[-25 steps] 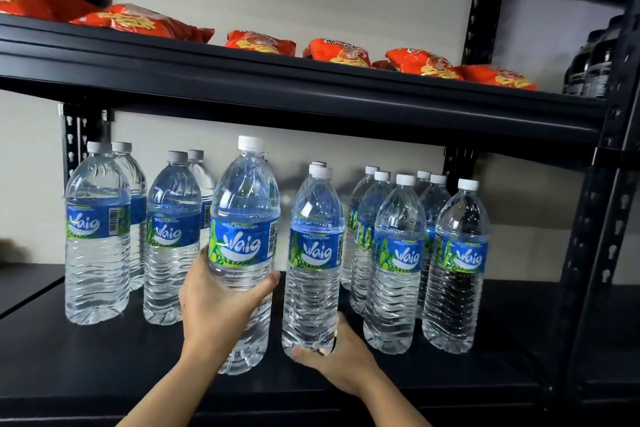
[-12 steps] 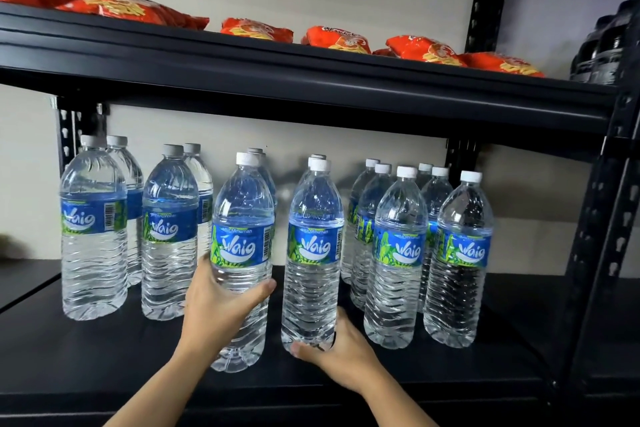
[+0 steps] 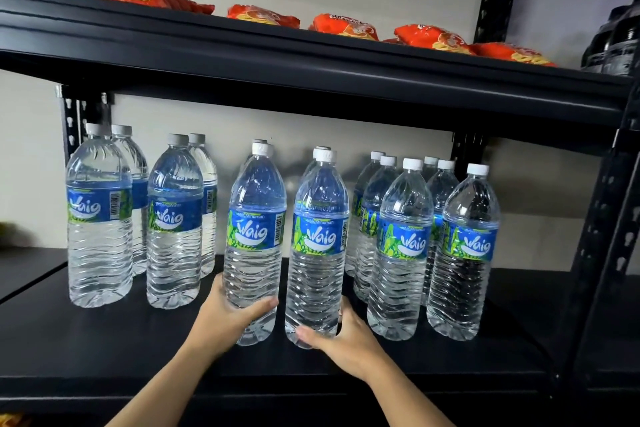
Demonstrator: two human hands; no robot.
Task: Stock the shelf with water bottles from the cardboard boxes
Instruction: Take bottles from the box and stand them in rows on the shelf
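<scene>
Two clear water bottles with blue-green labels and white caps stand side by side on the black shelf (image 3: 104, 340). My left hand (image 3: 227, 317) grips the lower part of the left bottle (image 3: 254, 236). My right hand (image 3: 341, 336) wraps the base of the right bottle (image 3: 318, 246). Both bottles are upright with their bases on the shelf board. Several more bottles stand in rows to the left (image 3: 100, 218) and to the right (image 3: 401, 246). No cardboard box is in view.
An upper black shelf (image 3: 311, 62) hangs close above the bottle caps and carries orange snack packets (image 3: 429, 36). Dark bottles (image 3: 616, 38) sit at its right end. A black upright post (image 3: 602, 236) bounds the right side.
The left bottle has come down from a raised position and moved back onto the shelf beside the right bottle. My right hand has stayed on its bottle's base.
</scene>
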